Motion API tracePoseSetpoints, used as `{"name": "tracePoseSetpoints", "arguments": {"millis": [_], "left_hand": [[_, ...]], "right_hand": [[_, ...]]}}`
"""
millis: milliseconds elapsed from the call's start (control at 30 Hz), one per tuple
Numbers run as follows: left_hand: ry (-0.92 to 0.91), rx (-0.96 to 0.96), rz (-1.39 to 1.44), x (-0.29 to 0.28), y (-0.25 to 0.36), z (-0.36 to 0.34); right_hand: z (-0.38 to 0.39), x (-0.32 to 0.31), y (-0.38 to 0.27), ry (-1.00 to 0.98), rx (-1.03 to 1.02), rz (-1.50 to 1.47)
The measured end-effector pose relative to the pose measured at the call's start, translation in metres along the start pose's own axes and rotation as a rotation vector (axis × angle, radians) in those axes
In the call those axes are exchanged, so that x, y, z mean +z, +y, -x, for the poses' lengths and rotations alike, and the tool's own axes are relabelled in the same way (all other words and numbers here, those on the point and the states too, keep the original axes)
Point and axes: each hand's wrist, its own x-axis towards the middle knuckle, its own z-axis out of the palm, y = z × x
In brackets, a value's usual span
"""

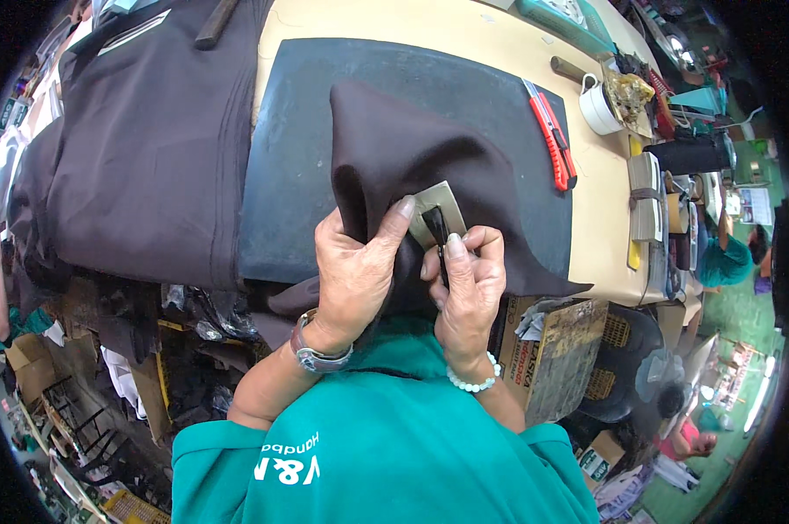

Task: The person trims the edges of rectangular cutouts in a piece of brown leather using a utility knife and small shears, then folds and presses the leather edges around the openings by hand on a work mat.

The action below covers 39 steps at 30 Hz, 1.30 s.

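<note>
My left hand (357,272) is closed on a dark brown sheet of cloth or leather (425,135), its thumb pressing the edge of a small beige-grey square plate (447,203). My right hand (466,301) pinches a slim black piece (435,221), wider at the tip, which lies over the plate's middle; whether it is a brush or a strip I cannot tell. Right-hand fingers also touch the plate's lower corner. The brown sheet rises in folds above the dark cutting mat (294,131) and drapes over the table's near edge. My left fingers are hidden behind it.
A red utility knife (552,140) lies on the mat's right side. Beyond it on the cream table (600,218) stands a white mug (597,106). A large stack of brown material (154,166) covers the left, with a hammer-like tool (216,24) on top. People are in the background.
</note>
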Motion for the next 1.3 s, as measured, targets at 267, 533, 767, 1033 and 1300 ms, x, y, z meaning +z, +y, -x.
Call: {"name": "tracePoseSetpoints", "arguments": {"millis": [267, 533, 767, 1033, 1300], "left_hand": [[-0.052, -0.012, -0.047, 0.001, -0.001, -0.004], [-0.145, -0.219, 0.105, -0.005, -0.006, -0.026], [-0.174, -0.273, 0.125, -0.009, -0.019, -0.038], [-0.238, -0.306, 0.173, -0.015, -0.017, -0.038], [-0.237, -0.236, 0.165, -0.011, -0.021, -0.037]], "right_hand": [[-0.004, -0.005, 0.001, 0.019, 0.047, -0.011], [-0.029, -0.035, -0.042, 0.041, -0.194, 0.492], [-0.142, -0.062, -0.037, -0.058, -0.724, 1.694], [-0.095, -0.023, -0.064, -0.654, -0.911, 1.254], [-0.101, -0.014, -0.049, -0.781, -1.111, 1.295]]}}
